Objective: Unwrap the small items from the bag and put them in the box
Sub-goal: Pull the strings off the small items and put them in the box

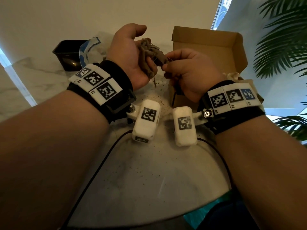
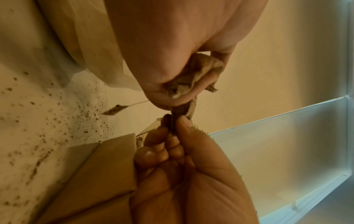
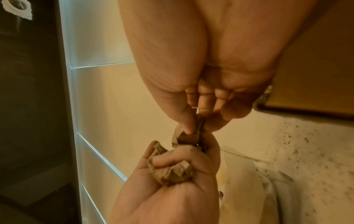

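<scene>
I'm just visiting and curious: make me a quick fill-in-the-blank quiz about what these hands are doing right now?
1. The left hand grips a crumpled wad of brown ____.
2. The right hand pinches the wad's end between thumb and ____.
3. The cardboard box behind the right hand has its lid ____.
4. The black bin stands on the person's ____ side.

Missing words: paper; fingers; open; left

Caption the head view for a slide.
Left hand grips crumpled brown wrapping while right hand pinches its end, beside the open cardboard box.
</scene>
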Demonstrator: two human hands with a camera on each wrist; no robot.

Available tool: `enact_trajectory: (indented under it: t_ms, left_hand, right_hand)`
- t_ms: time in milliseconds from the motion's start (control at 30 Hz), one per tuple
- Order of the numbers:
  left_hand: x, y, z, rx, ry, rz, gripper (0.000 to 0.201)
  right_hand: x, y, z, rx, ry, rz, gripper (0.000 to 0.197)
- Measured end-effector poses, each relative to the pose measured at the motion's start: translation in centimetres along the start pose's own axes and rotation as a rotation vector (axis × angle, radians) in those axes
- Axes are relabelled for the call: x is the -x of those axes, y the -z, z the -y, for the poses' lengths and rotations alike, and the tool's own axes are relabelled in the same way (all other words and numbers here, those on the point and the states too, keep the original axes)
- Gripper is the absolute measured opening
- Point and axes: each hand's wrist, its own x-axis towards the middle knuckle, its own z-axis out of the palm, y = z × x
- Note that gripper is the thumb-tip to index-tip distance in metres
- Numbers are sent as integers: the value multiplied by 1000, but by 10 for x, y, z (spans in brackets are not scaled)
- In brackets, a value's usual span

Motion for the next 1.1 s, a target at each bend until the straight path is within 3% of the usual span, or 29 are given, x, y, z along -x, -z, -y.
enact_trajectory:
  t_ms: [200, 433, 633, 867, 1100]
  left_hand:
    - [-3, 0, 1, -93, 13, -77, 13]
    - [-4, -3, 7, -308, 74, -71, 7]
    - [-3, -8, 14, -490, 50, -14, 22]
    - [-3, -11, 15, -468, 7, -138, 45]
    - [-1, -12, 16, -545, -64, -197, 49]
  right_hand:
    - [-6, 3, -2, -163, 8, -84, 15]
    - [-4, 4, 1, -288, 58, -118, 13]
    - [-2, -1, 1, -288, 93, -115, 13]
    - [-3, -1, 1, -329, 109, -140, 14]
    - [-5, 1, 0, -368, 129, -212, 21]
